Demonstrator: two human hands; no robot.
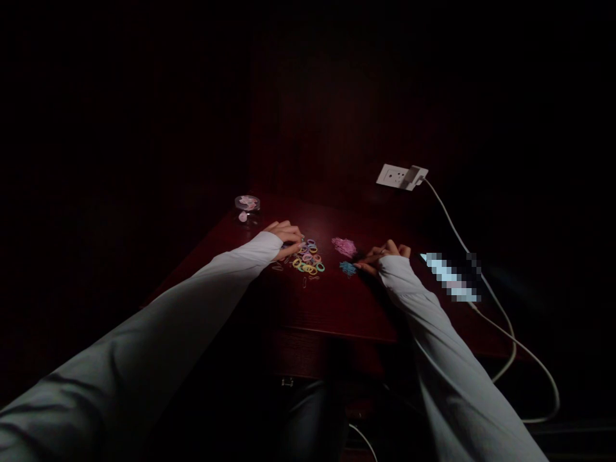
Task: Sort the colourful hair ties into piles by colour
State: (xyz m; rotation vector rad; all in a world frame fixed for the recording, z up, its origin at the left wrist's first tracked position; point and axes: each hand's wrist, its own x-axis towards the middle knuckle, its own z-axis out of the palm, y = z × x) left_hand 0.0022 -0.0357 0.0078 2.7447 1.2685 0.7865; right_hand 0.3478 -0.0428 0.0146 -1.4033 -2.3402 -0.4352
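A pile of small multicoloured hair ties (314, 267) lies on the dark red table. My left hand (287, 237) is at its left edge, fingers curled and thumb drawn in; what they hold, if anything, is hidden. Several thin loops, perhaps bobby pins (305, 282), are scattered by the pile. Further right are a heap of small pink bands (344, 246) and, nearer me, a smaller blue heap (347, 268). My right hand (385, 254) is bent beside the blue heap, its thumb tip at that heap's right edge. Its closed fingers conceal any contents.
At the back left of the table (289, 308) stands a clear round jar (247, 206) with pink-white labels. A lit, pixelated phone (452, 277) lies on the right, its white cable (447, 215) looping from a charger in the wall socket (395, 176). The surroundings are very dark.
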